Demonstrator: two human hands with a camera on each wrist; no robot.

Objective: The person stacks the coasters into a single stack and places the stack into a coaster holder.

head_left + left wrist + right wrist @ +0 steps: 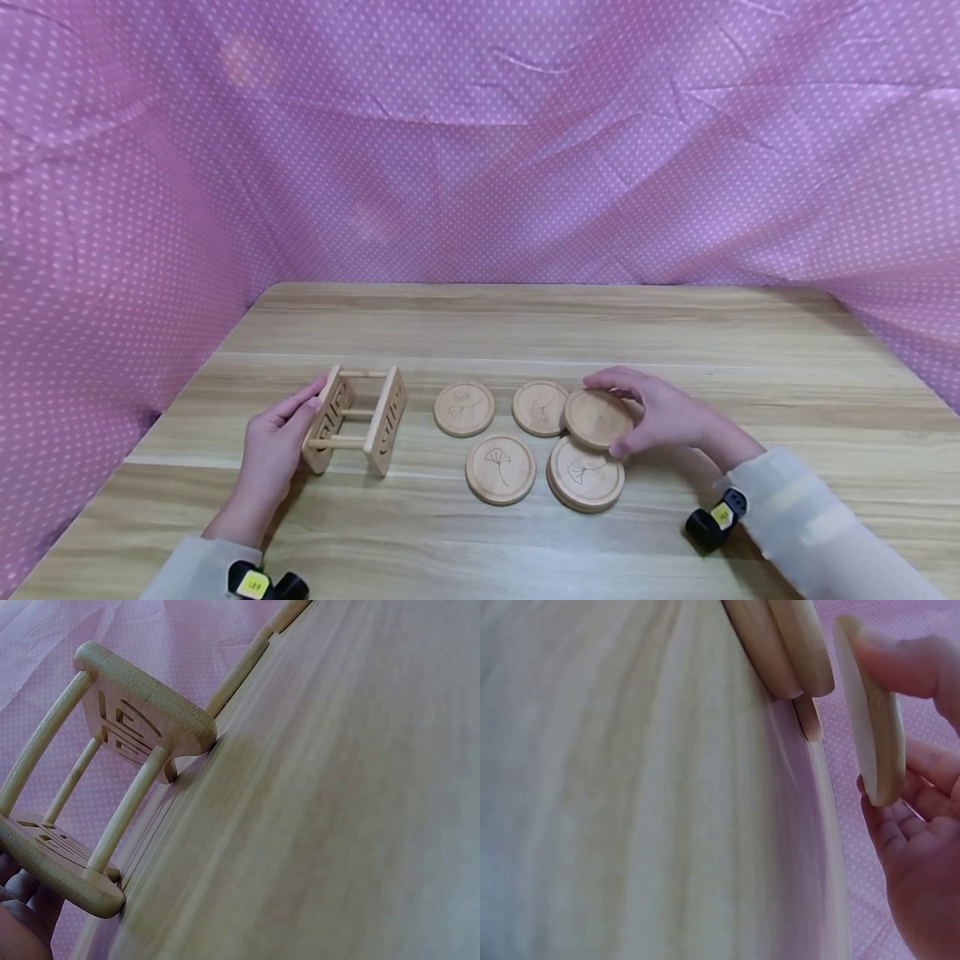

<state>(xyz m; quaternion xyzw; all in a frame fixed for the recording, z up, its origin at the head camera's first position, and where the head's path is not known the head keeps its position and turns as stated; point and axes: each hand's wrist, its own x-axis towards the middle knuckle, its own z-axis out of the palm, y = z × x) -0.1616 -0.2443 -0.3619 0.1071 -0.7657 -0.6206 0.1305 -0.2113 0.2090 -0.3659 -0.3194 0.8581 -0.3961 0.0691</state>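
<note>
A wooden coaster rack (386, 421), two cut-out side panels joined by round rods, stands on the left of the table. My left hand (273, 446) holds its left panel from the outer side; some fingertips are hidden behind it. With thumb and fingers my right hand (663, 417) pinches a round wooden coaster (597, 418) by its rim, plain face up. In the right wrist view that coaster (885, 742) is tilted and apart from a stack of coasters (802, 645). In the head view it overlaps the ginkgo-engraved stack (585, 475).
Between rack and stack lie more ginkgo-engraved coasters: one at the back left (464, 409), one at the back right (538, 408) and one in front (500, 470). Pink dotted cloth (480, 167) hangs around the wood-grain table (420, 550).
</note>
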